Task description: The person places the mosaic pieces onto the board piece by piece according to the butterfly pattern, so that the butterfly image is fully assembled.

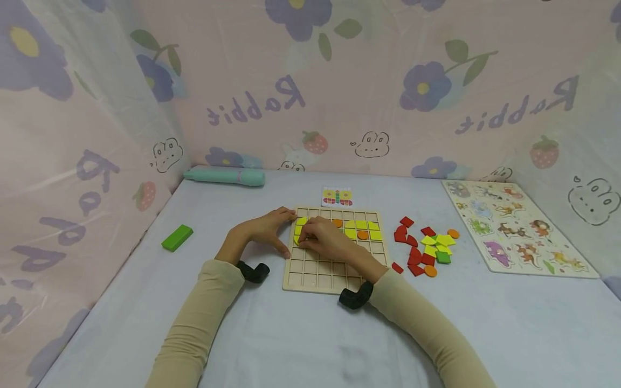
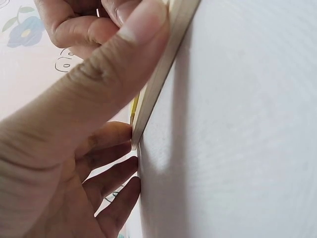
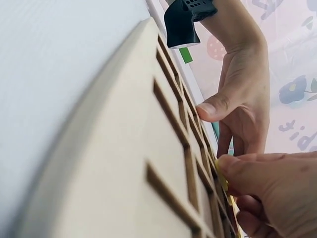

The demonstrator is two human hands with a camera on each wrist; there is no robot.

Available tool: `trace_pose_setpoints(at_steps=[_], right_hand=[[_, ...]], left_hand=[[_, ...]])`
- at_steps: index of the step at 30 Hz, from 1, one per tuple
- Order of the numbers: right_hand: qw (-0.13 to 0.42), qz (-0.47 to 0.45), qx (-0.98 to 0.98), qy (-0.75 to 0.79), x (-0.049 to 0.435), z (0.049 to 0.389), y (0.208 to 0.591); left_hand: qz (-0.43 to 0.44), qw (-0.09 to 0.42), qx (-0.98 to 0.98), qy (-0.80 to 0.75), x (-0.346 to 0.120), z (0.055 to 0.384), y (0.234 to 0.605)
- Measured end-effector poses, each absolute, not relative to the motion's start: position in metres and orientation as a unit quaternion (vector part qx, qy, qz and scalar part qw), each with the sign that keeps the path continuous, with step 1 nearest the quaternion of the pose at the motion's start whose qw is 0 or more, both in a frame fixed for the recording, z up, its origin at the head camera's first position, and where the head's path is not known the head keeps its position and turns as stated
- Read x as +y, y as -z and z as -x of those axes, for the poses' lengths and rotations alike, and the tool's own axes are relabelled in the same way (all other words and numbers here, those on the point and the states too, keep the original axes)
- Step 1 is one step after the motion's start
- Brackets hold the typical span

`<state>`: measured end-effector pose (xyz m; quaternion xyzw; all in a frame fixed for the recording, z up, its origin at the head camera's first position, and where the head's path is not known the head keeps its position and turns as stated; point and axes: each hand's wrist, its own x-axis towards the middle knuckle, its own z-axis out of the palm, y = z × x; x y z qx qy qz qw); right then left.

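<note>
A wooden grid board (image 1: 312, 281) lies on the table, with several yellow tiles (image 1: 361, 223) and orange discs (image 1: 362, 235) set in its upper cells. My left hand (image 1: 264, 229) spans the board's left edge; in the left wrist view its thumb (image 2: 119, 64) and outstretched fingers touch the rim. Over the board's left columns, my right hand (image 1: 327, 240) pinches a yellow piece (image 3: 221, 174) at a cell, mostly covered by the thumb and fingers. Behind the board lies a small pattern card (image 1: 337, 198) with a coloured butterfly-like figure.
Loose red pieces (image 1: 414, 256), yellow pieces (image 1: 443, 240), orange discs and a green square (image 1: 443, 257) lie right of the board. An animal puzzle board (image 1: 521, 231) sits farther right. A green block (image 1: 177, 238) lies at left, a teal cylindrical object (image 1: 225, 177) at the back left.
</note>
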<state>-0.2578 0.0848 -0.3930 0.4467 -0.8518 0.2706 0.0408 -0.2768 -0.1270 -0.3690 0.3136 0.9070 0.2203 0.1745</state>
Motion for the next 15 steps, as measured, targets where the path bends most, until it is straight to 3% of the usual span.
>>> trace_pose_setpoints(at_steps=[15], right_hand=[[0.041, -0.431, -0.853, -0.293, 0.0831, 0.2561, 0.3933]], left_hand=[[-0.313, 0.174, 0.907, -0.220, -0.1274, 0.2774, 0.3698]])
